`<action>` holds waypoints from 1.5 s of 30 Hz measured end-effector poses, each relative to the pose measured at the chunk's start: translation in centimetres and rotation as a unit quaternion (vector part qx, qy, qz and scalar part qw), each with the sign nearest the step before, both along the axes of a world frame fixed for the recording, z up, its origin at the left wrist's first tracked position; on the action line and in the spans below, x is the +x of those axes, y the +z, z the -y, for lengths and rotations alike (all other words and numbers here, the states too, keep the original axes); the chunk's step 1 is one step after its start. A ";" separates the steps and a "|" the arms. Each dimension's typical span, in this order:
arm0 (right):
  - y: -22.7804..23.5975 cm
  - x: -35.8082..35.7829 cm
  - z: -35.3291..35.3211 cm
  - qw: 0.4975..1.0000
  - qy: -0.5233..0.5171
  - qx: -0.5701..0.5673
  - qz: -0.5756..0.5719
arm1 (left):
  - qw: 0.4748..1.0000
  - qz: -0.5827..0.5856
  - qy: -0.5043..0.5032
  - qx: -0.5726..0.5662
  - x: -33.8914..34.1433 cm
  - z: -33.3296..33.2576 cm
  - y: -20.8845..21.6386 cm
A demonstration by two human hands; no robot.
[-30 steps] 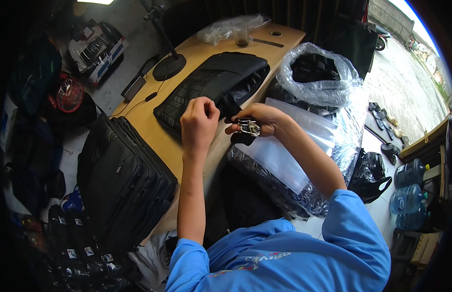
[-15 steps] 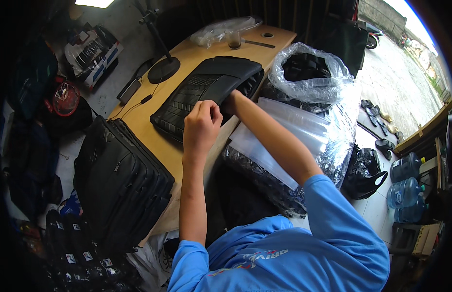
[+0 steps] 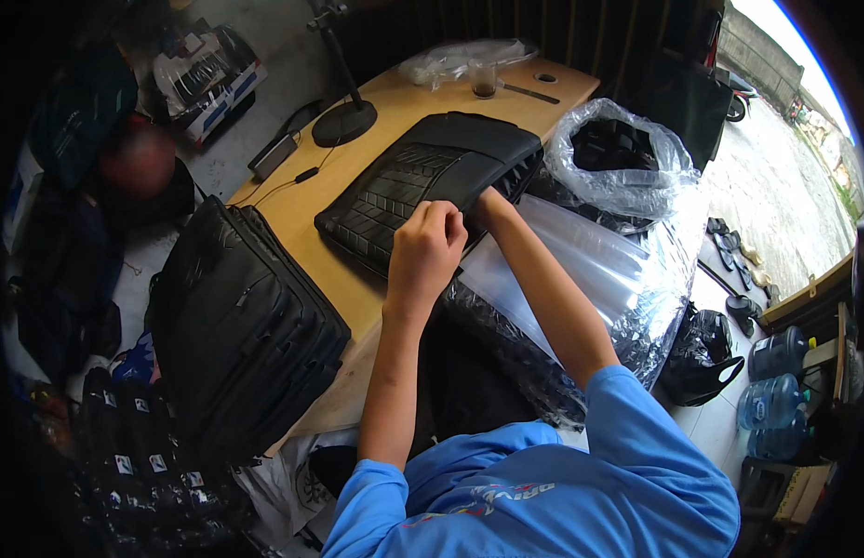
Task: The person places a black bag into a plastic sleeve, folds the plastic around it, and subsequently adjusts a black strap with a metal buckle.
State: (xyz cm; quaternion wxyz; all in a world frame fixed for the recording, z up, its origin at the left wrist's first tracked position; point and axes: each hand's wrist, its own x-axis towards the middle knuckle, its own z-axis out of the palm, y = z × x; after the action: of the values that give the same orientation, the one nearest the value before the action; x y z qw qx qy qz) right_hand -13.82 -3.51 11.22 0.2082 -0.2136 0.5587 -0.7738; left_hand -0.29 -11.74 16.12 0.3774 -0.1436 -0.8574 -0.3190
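A black bag (image 3: 404, 181) with a quilted panel of slanted ribs lies on the wooden table, its open side toward my right arm. My left hand (image 3: 426, 244) is closed at the bag's near edge, its fingers bent and pinching the rim of the opening. Through that opening goes my right hand (image 3: 491, 206); only the wrist and the back end of the hand show, and the fingers are hidden inside the bag.
Left of my arms stands a stack of black bags (image 3: 236, 321). On the table (image 3: 274, 219) are a lamp base (image 3: 344, 123), a plastic cup (image 3: 483, 82) and crumpled clear plastic (image 3: 455, 60). To the right, clear plastic sheets (image 3: 553, 260) lie on a wrapped bundle beside an open plastic sack (image 3: 678, 177).
The whole view has shifted, so the table and bag sit farther right in the picture. My left hand stays at the bag's rim and my right hand stays inside it.
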 end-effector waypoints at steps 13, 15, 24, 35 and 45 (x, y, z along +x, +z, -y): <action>0.7 8.4 -5.6 0.996 -0.021 0.084 -0.036 | 0.998 0.053 -0.031 0.033 0.0 1.5 -0.3; -0.3 11.2 -6.6 0.989 -0.047 0.135 -0.044 | 0.997 0.065 -0.034 0.024 -0.1 1.2 -0.5; -3.4 -2.9 -13.6 0.834 -0.418 0.230 -0.276 | 0.967 0.209 0.048 -0.134 1.4 0.6 -2.2; -2.5 -10.1 -16.7 0.933 -0.086 0.323 -0.130 | 0.987 0.104 -0.038 -0.116 -14.9 -4.0 0.3; 0.8 -6.5 -17.0 0.878 -0.119 0.421 -0.196 | 0.910 0.264 -0.138 -0.289 -22.8 -6.8 -3.7</action>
State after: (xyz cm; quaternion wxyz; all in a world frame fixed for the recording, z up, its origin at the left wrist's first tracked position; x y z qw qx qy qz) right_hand -20.35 13.49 11.97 0.0710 -0.1847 0.8822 -0.4273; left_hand -23.13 -4.90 12.39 0.0314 -0.2737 -0.9522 -0.1322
